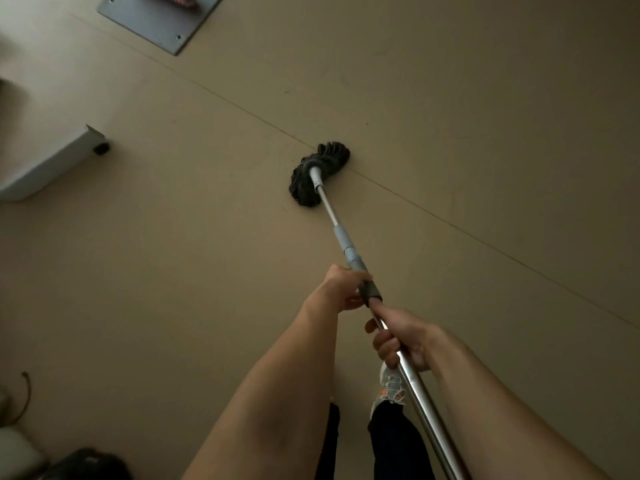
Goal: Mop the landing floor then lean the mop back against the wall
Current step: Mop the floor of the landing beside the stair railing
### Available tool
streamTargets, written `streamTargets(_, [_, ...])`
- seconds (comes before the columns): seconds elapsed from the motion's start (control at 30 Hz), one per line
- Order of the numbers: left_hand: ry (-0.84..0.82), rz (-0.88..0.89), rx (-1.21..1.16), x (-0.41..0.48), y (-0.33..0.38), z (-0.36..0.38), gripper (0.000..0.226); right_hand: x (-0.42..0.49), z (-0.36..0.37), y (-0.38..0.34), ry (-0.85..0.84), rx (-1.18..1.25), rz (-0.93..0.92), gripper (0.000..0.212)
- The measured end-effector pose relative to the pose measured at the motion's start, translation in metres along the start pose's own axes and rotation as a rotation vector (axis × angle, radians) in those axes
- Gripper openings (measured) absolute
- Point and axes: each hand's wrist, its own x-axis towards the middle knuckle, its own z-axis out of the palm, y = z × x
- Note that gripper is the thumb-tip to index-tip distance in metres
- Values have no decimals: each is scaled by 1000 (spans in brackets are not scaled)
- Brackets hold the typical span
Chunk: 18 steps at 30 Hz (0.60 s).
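The mop has a dark stringy head (pixel 318 173) pressed flat on the beige landing floor (pixel 450 116), right on a thin seam line. Its metal handle (pixel 341 230) runs back toward me with a grey collar and a black grip. My left hand (pixel 341 289) is closed around the handle at the black grip. Lower down the shiny steel tube, my right hand (pixel 398 341) grips it too. Both forearms reach forward from the bottom of the view.
A grey metal floor plate (pixel 159 19) lies at the top left. A white wheeled base (pixel 52 164) stands at the left. Dark objects and a cord (pixel 24 396) sit at the bottom left. My shoe (pixel 391 389) is below the handle.
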Motion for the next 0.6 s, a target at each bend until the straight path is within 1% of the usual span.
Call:
streamTargets(0.13, [-39, -94, -17, -37, -50, -43, 42, -17, 45, 49, -12, -15, 82, 50])
streamTargets(0.23, [-74, -173, -105, -58, -87, -57, 46, -28, 66, 79, 9, -39, 134, 50])
streamTargets(0.3, [-68, -185, -161, -63, -100, -64, 49, -26, 76, 86, 10, -37, 165, 50])
streamTargets(0.4, [-64, -117, -182, -52, -88, -78, 48, -10, 81, 68, 7, -19, 167, 49])
streamTargets(0.47, [-54, -81, -186, -36, -68, -90, 38, 3, 85, 40, 3, -28, 160, 47])
streamTargets(0.6, [-28, 2, -205, 8, -21, -124, 28, 40, 107, -28, -9, -75, 116, 48])
